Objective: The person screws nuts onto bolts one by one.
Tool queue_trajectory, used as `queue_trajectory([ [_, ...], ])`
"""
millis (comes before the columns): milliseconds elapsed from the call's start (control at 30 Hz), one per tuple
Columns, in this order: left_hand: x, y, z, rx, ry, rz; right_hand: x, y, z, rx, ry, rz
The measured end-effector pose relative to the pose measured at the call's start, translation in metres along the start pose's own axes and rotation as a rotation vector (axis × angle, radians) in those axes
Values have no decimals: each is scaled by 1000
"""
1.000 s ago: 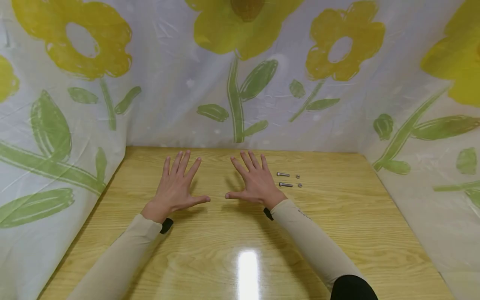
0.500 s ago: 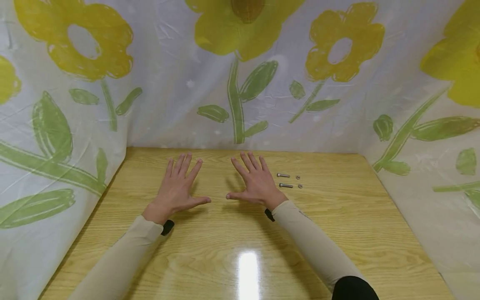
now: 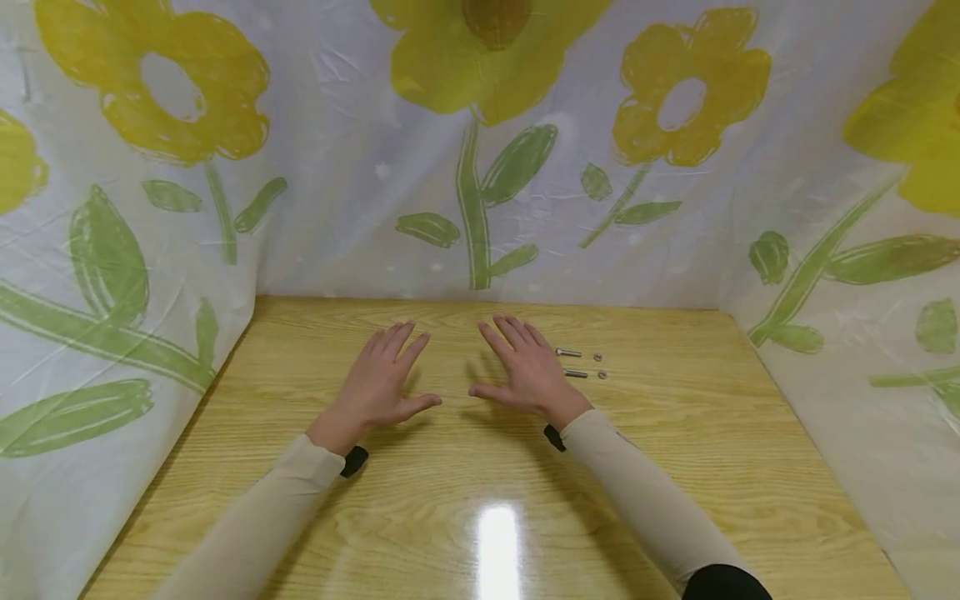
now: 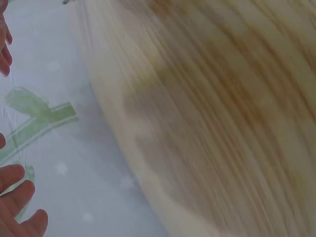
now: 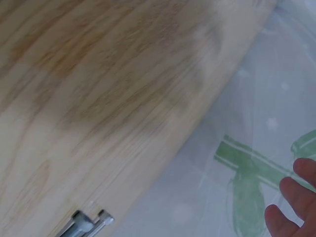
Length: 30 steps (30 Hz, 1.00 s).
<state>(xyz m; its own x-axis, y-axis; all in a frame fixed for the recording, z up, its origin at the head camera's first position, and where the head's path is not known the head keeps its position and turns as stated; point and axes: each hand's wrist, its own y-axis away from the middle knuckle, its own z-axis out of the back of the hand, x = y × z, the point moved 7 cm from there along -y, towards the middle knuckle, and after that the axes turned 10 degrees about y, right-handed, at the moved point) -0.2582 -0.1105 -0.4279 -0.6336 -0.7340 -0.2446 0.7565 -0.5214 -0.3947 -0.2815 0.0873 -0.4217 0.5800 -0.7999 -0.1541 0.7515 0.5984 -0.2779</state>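
My left hand (image 3: 381, 385) is held over the wooden table with its fingers extended and thumb pointing inward; it holds nothing. Opposite it, my right hand (image 3: 529, 372) hovers in the same pose, also holding nothing. Just right of the right hand lie two metal bolts, the farther bolt (image 3: 570, 352) and the nearer bolt (image 3: 577, 374), whose head the hand now covers in the head view. A small nut (image 3: 597, 357) lies beyond the tip of the farther bolt, and another nut (image 3: 602, 375) beyond the nearer one. In the right wrist view the bolts' cylindrical heads (image 5: 83, 220) show at the bottom edge.
The wood-grain table (image 3: 420, 492) is bounded at the back and both sides by a white sheet (image 3: 337, 250) printed with yellow flowers. A bright light reflection lies on the table's near middle.
Both hands have drawn slightly nearer and to the right, and their fingers have come closer together. The bolts and nuts stay in place on the table.
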Motion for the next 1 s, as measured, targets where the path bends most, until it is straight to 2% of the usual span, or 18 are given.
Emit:
queue_trajectory([
  [200,-15,-6,-5,-43,43,-58,-6,12,6,-9,-11,2],
  [333,-25,-11,-10,-55,54,-86,-9,22,10,-49,-15,20],
  [467,-33,-17,-17,-47,59,-97,-12,31,15,-89,-32,39],
  [700,-50,-26,-28,-24,105,-109,-22,47,16,-97,-43,12],
  [1000,-68,-39,-42,-10,99,-130,-37,63,18,-121,-46,-7],
])
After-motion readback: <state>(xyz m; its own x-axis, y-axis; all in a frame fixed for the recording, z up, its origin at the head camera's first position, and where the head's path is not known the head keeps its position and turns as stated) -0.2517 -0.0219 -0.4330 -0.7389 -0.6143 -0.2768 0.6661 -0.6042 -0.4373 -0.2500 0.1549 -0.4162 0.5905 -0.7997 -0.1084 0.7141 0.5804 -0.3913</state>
